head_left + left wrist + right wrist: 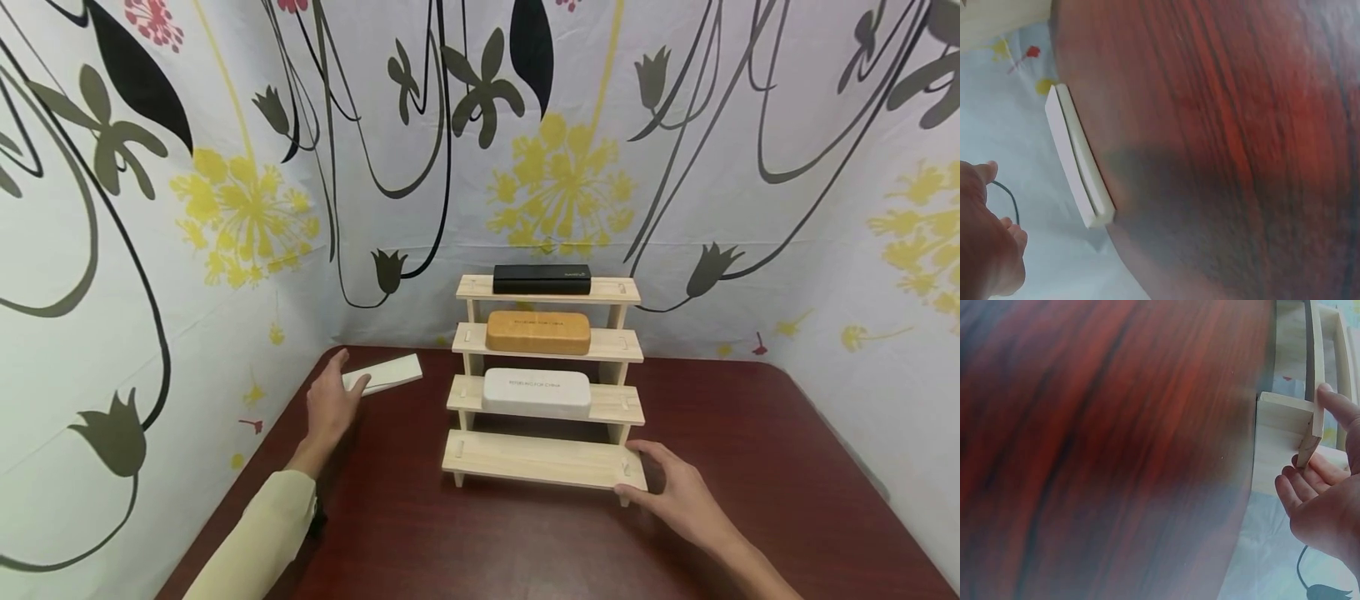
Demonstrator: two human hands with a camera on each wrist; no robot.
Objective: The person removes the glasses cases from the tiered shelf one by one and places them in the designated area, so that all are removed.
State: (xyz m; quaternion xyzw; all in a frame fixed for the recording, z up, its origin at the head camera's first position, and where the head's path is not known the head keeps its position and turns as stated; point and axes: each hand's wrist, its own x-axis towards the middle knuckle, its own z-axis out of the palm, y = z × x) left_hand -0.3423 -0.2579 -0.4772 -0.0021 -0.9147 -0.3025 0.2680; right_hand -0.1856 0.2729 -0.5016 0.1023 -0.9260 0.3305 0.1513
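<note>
**On the table (525,542), a white case (388,371) partly masked**

The left hand (332,404) hides a corner of it from the head camera, fingers spread and released just beside it. Cut off in its wrist view, the right hand (681,493) pinches the wooden stand (532,457).

White cloth (465,221), faintly creased, walls in the back and both sides. Printed on it are grey and black stems (448,142), leaves (534,50), tulips (117,437), yellow flowers (562,185) and a few red blooms (153,23). The table (525,537) is dark red with streaky wood grain, its far edge running along the cloth. Light leaves a soft sheen on the tabletop.
</note>
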